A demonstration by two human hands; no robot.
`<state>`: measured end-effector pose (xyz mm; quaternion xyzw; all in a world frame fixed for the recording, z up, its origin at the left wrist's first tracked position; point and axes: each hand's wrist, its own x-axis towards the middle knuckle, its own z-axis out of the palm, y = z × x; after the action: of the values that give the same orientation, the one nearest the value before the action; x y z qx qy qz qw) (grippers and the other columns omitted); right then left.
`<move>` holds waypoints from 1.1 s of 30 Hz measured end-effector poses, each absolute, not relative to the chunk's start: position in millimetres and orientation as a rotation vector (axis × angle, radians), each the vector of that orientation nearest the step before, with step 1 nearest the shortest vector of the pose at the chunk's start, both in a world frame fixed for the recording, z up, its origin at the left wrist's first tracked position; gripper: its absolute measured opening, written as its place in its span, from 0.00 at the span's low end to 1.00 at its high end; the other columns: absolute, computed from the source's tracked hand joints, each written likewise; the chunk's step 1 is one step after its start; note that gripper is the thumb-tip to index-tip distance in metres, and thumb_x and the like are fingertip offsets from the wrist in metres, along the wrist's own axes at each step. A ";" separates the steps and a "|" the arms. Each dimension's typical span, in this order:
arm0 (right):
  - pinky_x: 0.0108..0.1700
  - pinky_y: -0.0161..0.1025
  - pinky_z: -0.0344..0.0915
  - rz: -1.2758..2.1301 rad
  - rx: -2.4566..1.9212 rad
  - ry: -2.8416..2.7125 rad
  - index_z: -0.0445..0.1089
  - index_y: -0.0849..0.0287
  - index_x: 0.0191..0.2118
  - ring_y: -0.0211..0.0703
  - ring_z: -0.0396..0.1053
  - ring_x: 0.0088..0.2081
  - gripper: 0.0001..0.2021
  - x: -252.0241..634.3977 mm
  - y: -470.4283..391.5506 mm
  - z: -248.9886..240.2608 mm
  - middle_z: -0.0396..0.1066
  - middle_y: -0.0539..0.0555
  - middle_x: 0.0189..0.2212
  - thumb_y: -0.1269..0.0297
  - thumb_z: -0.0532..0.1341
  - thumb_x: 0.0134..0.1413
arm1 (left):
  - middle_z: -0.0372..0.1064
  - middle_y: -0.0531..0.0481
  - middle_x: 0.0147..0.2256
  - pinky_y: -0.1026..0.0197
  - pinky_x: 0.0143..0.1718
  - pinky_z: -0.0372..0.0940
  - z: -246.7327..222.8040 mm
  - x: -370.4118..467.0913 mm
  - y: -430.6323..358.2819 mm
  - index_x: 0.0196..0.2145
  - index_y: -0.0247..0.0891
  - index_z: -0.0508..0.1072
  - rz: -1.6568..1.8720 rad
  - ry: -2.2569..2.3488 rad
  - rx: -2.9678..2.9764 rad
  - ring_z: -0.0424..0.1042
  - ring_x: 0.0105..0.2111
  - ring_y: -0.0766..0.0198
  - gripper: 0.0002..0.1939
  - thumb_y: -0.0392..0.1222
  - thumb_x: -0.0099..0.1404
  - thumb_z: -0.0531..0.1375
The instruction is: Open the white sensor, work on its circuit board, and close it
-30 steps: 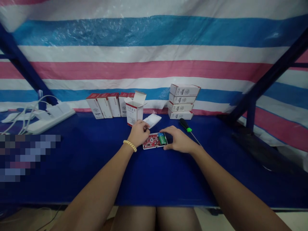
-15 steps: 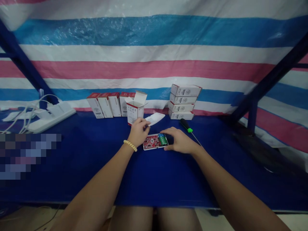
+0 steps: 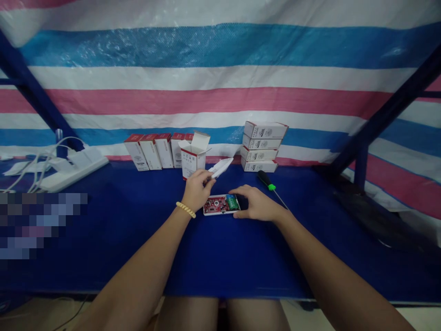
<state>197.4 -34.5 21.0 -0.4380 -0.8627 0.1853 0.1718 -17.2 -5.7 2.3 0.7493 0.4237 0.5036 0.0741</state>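
Observation:
My left hand (image 3: 199, 189) pinches a thin white panel (image 3: 221, 167), which it holds tilted above the table. Below it lies an uncovered electronic device (image 3: 220, 205), a white shell with a red circuit board and a green battery-like block at its right end. Around that right end, the thumb and fingers of my right hand (image 3: 257, 203) grip the shell by its far and near edges. Behind my left hand stands a white and red carton (image 3: 193, 164) with its flaps up. A screwdriver (image 3: 270, 184) with a black and green handle lies beyond my right hand.
Several closed cartons (image 3: 151, 151) stand in a row at the back left. More cartons (image 3: 263, 147) are stacked at the back right. A white power strip (image 3: 76, 170) with cables lies on the left of the blue table (image 3: 237, 262). Striped sheeting hangs behind.
The white panel has turned in my left hand, so it looks narrower and steeper. The device and both hands have shifted very slightly in view. My right hand keeps its grip.

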 end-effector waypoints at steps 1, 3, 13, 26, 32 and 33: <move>0.50 0.48 0.62 0.526 -1.245 -2.447 0.69 0.60 0.53 0.50 0.66 0.48 0.32 197.4 -34.6 21.1 0.71 0.59 0.46 0.59 0.70 0.38 | 0.69 0.51 0.33 0.61 0.34 0.66 2.1 -17.1 -5.4 0.35 0.37 0.74 1.517 1.271 2.243 0.67 0.28 0.67 0.06 0.30 0.60 0.61; 0.50 0.48 0.62 0.533 -1.251 -2.448 0.69 0.61 0.52 0.50 0.67 0.47 0.32 197.5 -35.0 21.6 0.71 0.59 0.46 0.59 0.71 0.38 | 0.69 0.51 0.33 0.61 0.34 0.66 1.4 -17.0 -4.5 0.35 0.37 0.74 1.524 1.268 2.239 0.67 0.28 0.67 0.06 0.29 0.59 0.61; 0.50 0.47 0.63 0.568 -1.271 -2.451 0.69 0.61 0.50 0.48 0.67 0.46 0.30 198.2 -35.6 21.8 0.71 0.58 0.45 0.63 0.70 0.36 | 0.69 0.52 0.33 0.61 0.34 0.67 -3.0 -17.3 -2.2 0.34 0.36 0.74 1.357 1.363 2.261 0.67 0.27 0.68 0.06 0.31 0.56 0.64; 0.36 0.39 0.65 0.478 -1.496 -1.691 0.72 0.61 0.35 0.40 0.69 0.30 0.11 235.6 -7.2 21.0 0.74 0.54 0.29 0.65 0.57 0.45 | 0.72 0.45 0.38 0.54 0.41 0.68 -11.4 -20.8 3.5 0.36 0.35 0.76 1.123 1.484 2.298 0.70 0.32 0.62 0.07 0.35 0.59 0.61; 0.40 0.38 0.66 0.380 -1.817 -1.780 0.76 0.58 0.33 0.41 0.71 0.31 0.10 243.7 2.6 8.0 0.74 0.52 0.27 0.65 0.60 0.44 | 0.70 0.43 0.46 0.53 0.46 0.67 -10.4 -20.5 3.5 0.42 0.35 0.75 1.136 1.512 2.329 0.71 0.37 0.60 0.12 0.34 0.59 0.60; 0.40 0.38 0.66 0.390 -1.782 -1.837 0.77 0.58 0.35 0.41 0.71 0.31 0.11 241.7 2.4 5.3 0.75 0.52 0.27 0.64 0.59 0.46 | 0.70 0.44 0.45 0.53 0.46 0.67 -9.5 -20.4 3.0 0.42 0.35 0.75 1.162 1.514 2.326 0.71 0.36 0.60 0.13 0.34 0.59 0.60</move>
<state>241.7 2.4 5.3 -0.6622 -0.6827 0.1450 0.2727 -20.4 3.0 -9.5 0.7713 0.5022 0.3853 0.0662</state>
